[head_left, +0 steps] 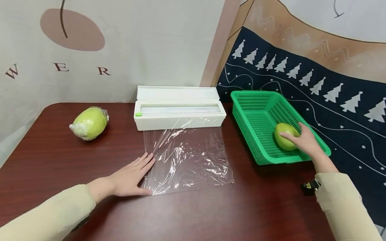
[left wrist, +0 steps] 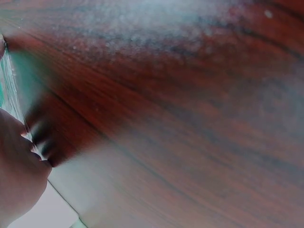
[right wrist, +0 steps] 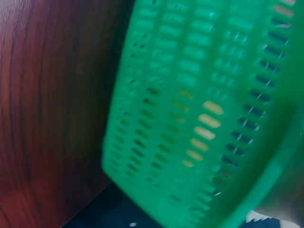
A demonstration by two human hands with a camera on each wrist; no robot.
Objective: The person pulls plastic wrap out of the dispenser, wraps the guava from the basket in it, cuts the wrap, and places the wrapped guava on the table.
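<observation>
Clear plastic film (head_left: 187,160), creased and shiny, lies flat on a dark reddish-brown table (head_left: 226,214); clock bearings below run from the film's middle, 12 being the far side.

Left hand (head_left: 129,175), near 9 o'clock: palm down, fingers straight and close together, thumb spread well away toward 6; fingertips and thumb tip rest on the film's left edge. Left wrist view blurred, little finger detail.

Right hand (head_left: 306,140), about 3: inside a green perforated basket (head_left: 245,129), over a green fruit (head_left: 282,142). Thumb and forefinger spread apart about the fruit; remaining fingers hidden, so cannot tell whether they grip. Fruit sits on the basket floor, toward its 4 o'clock side.

White dispenser (head_left: 181,124) at 12, lid raised, small green tab (head_left: 138,114) at its left end; film runs out from its near side.

Wrapped fruit (head_left: 91,122), between 9 and 10, on the table, film bunched at both ends.

Navy panel with white trees (head_left: 316,86) at 2; dark letters (head_left: 61,67) on pale backing at 10.
</observation>
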